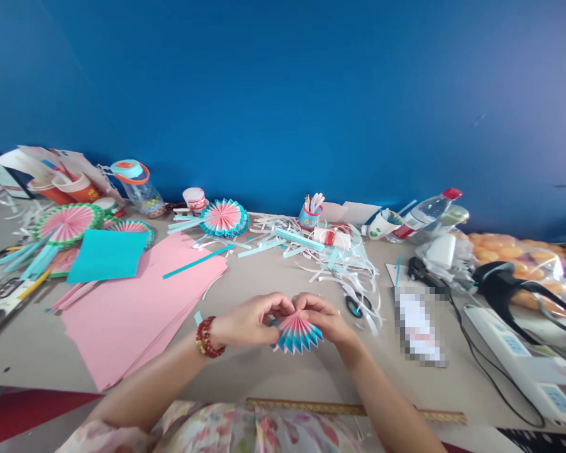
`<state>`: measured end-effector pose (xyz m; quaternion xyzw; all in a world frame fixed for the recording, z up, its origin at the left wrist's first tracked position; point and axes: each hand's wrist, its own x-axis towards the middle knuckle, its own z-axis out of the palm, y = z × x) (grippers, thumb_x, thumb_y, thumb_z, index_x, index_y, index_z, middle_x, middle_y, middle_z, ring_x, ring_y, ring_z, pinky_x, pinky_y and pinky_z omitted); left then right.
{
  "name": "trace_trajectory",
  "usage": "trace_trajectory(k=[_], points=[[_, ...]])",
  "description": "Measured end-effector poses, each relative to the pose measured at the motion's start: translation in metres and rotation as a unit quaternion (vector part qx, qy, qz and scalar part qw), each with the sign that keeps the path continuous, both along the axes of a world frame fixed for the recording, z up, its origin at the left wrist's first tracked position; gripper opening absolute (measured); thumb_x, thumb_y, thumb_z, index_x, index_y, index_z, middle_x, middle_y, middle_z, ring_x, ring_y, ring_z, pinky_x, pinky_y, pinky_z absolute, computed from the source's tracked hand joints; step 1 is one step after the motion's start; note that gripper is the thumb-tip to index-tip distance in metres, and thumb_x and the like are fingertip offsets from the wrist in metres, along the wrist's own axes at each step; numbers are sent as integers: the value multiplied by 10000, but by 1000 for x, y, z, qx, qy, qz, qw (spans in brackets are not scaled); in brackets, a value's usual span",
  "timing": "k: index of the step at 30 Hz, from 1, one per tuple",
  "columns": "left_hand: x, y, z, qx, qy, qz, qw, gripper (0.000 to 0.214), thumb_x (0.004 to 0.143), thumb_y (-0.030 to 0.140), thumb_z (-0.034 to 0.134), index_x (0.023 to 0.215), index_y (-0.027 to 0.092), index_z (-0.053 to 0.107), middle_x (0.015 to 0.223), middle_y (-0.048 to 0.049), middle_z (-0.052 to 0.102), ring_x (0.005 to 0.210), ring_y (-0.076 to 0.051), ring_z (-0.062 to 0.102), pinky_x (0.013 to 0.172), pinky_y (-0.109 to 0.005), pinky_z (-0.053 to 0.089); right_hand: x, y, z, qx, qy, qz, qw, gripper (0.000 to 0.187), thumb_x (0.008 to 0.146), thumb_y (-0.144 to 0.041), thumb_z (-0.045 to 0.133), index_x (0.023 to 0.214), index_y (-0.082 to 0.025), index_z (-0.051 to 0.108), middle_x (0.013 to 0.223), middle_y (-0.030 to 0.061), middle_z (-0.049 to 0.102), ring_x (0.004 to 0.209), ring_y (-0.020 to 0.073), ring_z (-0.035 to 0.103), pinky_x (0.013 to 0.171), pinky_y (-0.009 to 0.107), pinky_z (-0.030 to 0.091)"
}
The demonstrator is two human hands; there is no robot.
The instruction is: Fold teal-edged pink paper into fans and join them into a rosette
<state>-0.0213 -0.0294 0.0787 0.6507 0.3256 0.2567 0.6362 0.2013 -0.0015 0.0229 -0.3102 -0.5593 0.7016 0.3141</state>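
Pink-and-blue pleated paper fan (299, 333) sits betw. bare L hand (252, 319) & bare R hand (326, 319), both pinching it; from afar I see it splay twd. wearer's floral fabric top (259, 431), L-side contact prob. lower, partly hidden.

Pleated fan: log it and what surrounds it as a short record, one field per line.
Held: pleated fan, pink with blue zigzag edge
Hands: left hand and right hand both grip it
To the left: pink sheets, teal sheet overlapping them
Beyond: pink-and-blue rosette, paper strips
To the right: white power strip
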Motion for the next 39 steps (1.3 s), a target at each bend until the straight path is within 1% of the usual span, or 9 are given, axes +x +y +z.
trace_trajectory(k=[7,12,15,17,19,22,25,29,39], points=[[-6,-13,-13,50,-8,-7,999,429,788,102,623,1195,186,517,1123,-78,641,1018,-183,641,864,-317,527,-1,-2,-3,20,-5,-1,1000,333,800,-480,720,755,-176,591,708,-17,528,642,118,488,621,242,416],[-21,-15,-20,9,-86,-87,992,715,800,205,667,1448,242,367,1487,-135,446,1342,-254,476,1072,-419,432,4,-1,5,147,-61,26,987,276,921,-411,597,777,-175,583,718,-7,540,666,122,501,629,241,405],[-23,-11,-19,-47,-100,-49,993,544,903,409,573,1396,208,462,1457,-143,494,1336,-275,487,1074,-446,423,2,0,13,269,-126,40,954,240,961,-341,538,791,-176,582,736,0,556,680,121,502,644,242,389],[-18,-10,-16,-8,-41,19,999,496,932,505,502,1302,178,544,1325,-145,602,1210,-266,583,997,-416,474,-2,-1,17,351,-174,32,919,197,968,-296,517,817,-182,574,742,2,556,695,126,503,667,251,386],[-10,-12,-13,68,44,71,994,492,882,550,566,1191,168,594,1139,-110,678,1024,-237,644,893,-364,507,-8,-3,22,422,-215,21,880,164,966,-257,503,829,-188,559,739,5,548,693,133,492,660,257,373],[0,-16,-9,179,160,121,963,368,791,455,702,1014,176,612,878,-30,673,813,-192,624,783,-316,495,-13,-7,26,505,-250,9,826,156,959,-221,490,814,-194,540,749,21,561,698,147,483,642,265,365],[0,-20,-4,240,201,129,941,186,811,258,654,975,192,599,883,-21,660,823,-183,616,768,-299,483,-12,-10,27,552,-235,-19,800,109,951,-181,495,856,-198,546,775,37,597,725,160,514,664,274,401],[-8,-26,-1,269,194,142,933,249,846,208,623,1093,217,586,1067,-43,669,985,-194,625,879,-313,484,-7,-13,23,566,-191,-57,800,107,924,-123,533,984,-206,564,840,58,637,790,180,566,719,304,466],[-20,-35,-4,339,129,224,905,325,882,276,664,1177,222,539,1098,-46,674,1037,-183,633,918,-315,496,-9,-18,16,536,-104,-98,832,306,887,-47,555,1128,-235,578,939,68,664,883,194,623,790,366,519]])
